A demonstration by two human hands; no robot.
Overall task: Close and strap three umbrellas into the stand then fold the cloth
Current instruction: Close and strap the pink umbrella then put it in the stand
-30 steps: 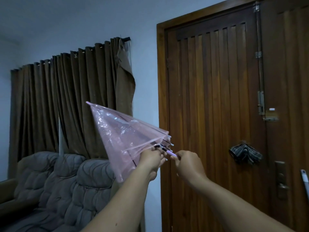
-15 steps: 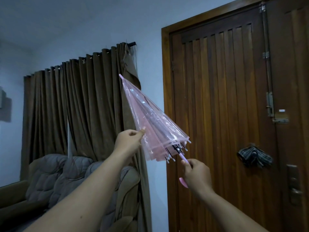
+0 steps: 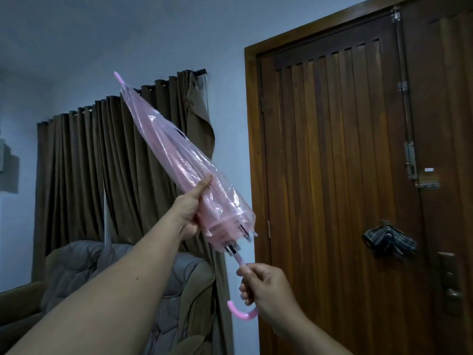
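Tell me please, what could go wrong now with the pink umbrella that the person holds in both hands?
The canopy of the umbrella is gathered only by the left hand; no fastened strap is visible, so the loose plastic near the rib ends could spread open again if that grip relaxes. The pointed tip aims up toward the curtain and might snag the fabric. The right hand holds only the thin handle, so the umbrella could twist.

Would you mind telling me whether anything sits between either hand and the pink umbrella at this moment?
Nothing visible does. The left hand grips the folded canopy of the pink umbrella directly, and the right hand holds its shaft just above the curved handle. The stand is out of view.
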